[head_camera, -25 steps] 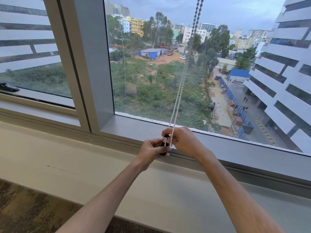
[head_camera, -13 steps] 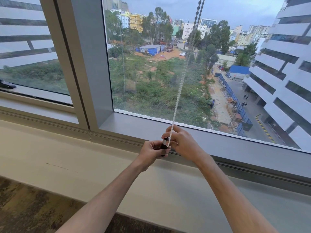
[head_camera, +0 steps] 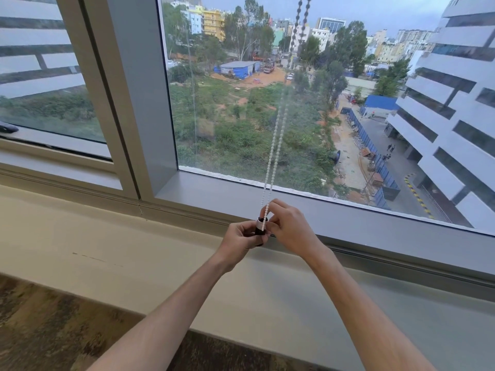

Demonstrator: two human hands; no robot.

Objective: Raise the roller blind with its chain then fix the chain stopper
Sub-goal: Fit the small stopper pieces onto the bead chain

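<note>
Little changed from a moment earlier; left hand point(head_camera: 241, 235) pinching the chain stopper point(head_camera: 259, 227) just below and left of right hand point(head_camera: 290, 228), itself pinching the bead chain point(head_camera: 273, 153) running near-vertically upward above the window sill point(head_camera: 166, 263).

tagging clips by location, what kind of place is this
Probably an upper-floor office or commercial room: a large fixed window above a deep sill, patterned carpet below, and rooftops and streets far below outside.
</note>
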